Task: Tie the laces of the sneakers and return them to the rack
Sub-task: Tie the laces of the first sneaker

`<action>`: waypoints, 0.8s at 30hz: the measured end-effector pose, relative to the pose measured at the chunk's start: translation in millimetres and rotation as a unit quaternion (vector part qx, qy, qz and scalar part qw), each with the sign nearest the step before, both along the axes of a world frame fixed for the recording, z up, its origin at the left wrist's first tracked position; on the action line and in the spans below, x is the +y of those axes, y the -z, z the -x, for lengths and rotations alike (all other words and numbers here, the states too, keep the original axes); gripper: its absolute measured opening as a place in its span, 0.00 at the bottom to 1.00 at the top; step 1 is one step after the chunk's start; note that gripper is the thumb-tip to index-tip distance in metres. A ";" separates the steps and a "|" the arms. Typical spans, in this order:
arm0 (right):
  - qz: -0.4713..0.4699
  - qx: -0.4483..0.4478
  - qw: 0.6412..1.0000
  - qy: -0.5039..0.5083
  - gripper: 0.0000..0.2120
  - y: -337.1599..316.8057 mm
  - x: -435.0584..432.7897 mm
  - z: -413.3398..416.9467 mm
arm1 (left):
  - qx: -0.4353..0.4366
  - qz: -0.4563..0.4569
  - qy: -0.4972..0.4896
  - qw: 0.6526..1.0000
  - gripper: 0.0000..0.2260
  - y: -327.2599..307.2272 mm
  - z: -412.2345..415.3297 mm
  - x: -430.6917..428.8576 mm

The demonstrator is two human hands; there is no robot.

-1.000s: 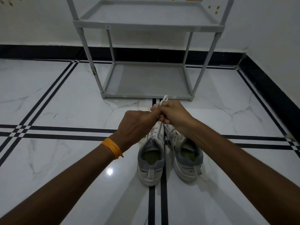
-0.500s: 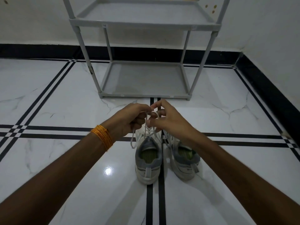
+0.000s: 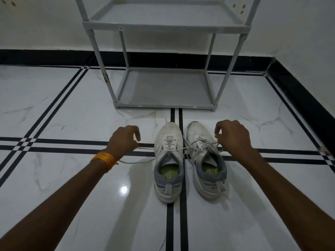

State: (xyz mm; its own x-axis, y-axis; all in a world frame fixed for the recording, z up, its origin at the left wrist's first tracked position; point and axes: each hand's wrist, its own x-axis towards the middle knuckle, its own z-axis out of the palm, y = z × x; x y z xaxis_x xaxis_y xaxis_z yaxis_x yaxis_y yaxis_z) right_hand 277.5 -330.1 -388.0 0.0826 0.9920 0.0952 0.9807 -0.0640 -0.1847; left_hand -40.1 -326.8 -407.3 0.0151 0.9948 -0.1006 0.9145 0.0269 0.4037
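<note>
Two white and grey sneakers stand side by side on the floor, toes toward the rack: the left sneaker point(image 3: 169, 160) and the right sneaker point(image 3: 206, 160). A white lace point(image 3: 188, 147) of the left sneaker is stretched sideways between my hands, across the right sneaker. My left hand point(image 3: 125, 140), left of the shoes, pinches one end. My right hand point(image 3: 232, 138), over the right sneaker's outer side, pinches the other end. The grey two-shelf rack point(image 3: 163, 105) stands just beyond the shoes, both shelves bare.
White marble floor with black inlay lines point(image 3: 176, 223) running under the shoes. A white wall with black skirting point(image 3: 299, 98) closes the back and right side. An orange thread band point(image 3: 105, 160) is on my left wrist.
My hands were together above the left sneaker's tongue, working the lace. They have now moved apart to either side, pulling the lace ends taut and uncovering both shoes.
</note>
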 end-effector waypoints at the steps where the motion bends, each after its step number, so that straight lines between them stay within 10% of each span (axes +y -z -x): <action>1: 0.005 -0.020 1.000 0.001 0.02 4.6 -2.6 -2.5 | 0.016 0.010 0.008 1.000 0.07 8.2 3.0 -3.4; 9: -0.010 -0.077 0.997 -0.025 0.13 3.0 -11.0 4.3 | 0.147 -0.012 0.105 0.983 0.14 24.9 -9.4 -16.4; 14: 0.070 0.147 0.967 -0.197 0.06 0.8 -29.5 69.7 | -0.038 -0.020 0.116 0.992 0.11 15.2 -42.5 -34.7; 24: 0.097 0.056 0.975 -0.193 0.07 25.2 -34.9 83.8 | -0.063 -0.037 0.051 0.996 0.03 22.5 -40.0 -40.2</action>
State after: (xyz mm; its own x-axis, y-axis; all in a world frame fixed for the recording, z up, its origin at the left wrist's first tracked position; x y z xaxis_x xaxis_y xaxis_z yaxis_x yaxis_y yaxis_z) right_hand 193.7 -365.0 -413.2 -0.3021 0.9495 -0.0847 0.9124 0.2623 -0.3141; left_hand -0.2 -367.0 -429.8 0.1236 0.9922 -0.0173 0.8532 -0.0974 0.5124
